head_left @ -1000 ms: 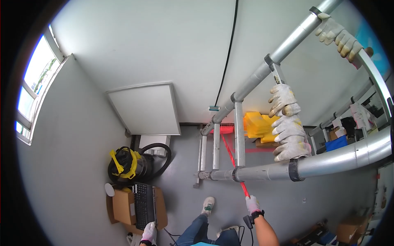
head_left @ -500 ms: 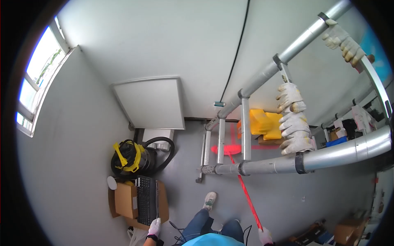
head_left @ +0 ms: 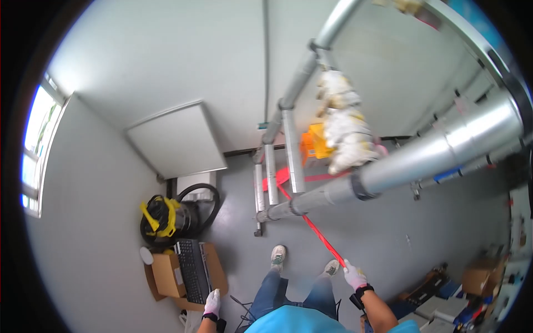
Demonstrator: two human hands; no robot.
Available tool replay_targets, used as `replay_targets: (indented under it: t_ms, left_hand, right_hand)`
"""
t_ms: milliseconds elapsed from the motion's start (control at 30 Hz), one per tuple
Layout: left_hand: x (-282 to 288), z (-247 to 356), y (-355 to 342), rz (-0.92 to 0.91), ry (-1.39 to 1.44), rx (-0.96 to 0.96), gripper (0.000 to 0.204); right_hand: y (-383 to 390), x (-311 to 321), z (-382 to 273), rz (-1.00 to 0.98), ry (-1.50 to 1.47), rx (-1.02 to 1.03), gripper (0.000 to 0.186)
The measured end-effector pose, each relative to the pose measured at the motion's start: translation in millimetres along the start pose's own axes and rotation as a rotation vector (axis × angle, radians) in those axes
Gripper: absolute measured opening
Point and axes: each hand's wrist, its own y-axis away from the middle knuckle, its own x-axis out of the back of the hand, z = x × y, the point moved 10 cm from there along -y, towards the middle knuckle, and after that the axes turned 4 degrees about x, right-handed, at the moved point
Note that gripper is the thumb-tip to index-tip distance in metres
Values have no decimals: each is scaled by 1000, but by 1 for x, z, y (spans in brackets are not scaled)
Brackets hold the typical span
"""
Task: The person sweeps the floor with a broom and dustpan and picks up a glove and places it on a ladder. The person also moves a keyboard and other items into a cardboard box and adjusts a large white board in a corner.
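Slanting toward eleven o'clock, the red long-handled tool runs from the gripping right hand to behind the ladder. At seven o'clock, the left hand, its grip impossible to tell, is near the cardboard box.

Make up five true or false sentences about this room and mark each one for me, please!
1. The right hand is holding a red stick. True.
2. The left hand is holding the red stick too. False: the left hand is near the cardboard box, away from the red stick.
3. White gloves are on the ladder. True.
4. The keyboard is bright pink. False: the keyboard is dark.
5. The vacuum cleaner has yellow parts. True.
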Motion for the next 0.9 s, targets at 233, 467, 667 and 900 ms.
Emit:
replay_targets:
  t_ms: [233, 467, 667, 900]
  left_hand:
    - [-41, -5, 9, 61, 237, -156, 49]
    - [-152, -2, 99, 65, 65, -157, 49]
    - [-223, -12, 142, -7, -29, -90, 54]
    - [-213, -4, 167, 15, -156, -50, 52]
  right_hand:
    - [-6, 46, 154, -3, 220, 78, 41]
    - [63, 163, 374, 89, 558, 72, 30]
    - [102, 229, 476, 204, 652, 39, 26]
    - [102, 178, 376, 467, 520, 362, 30]
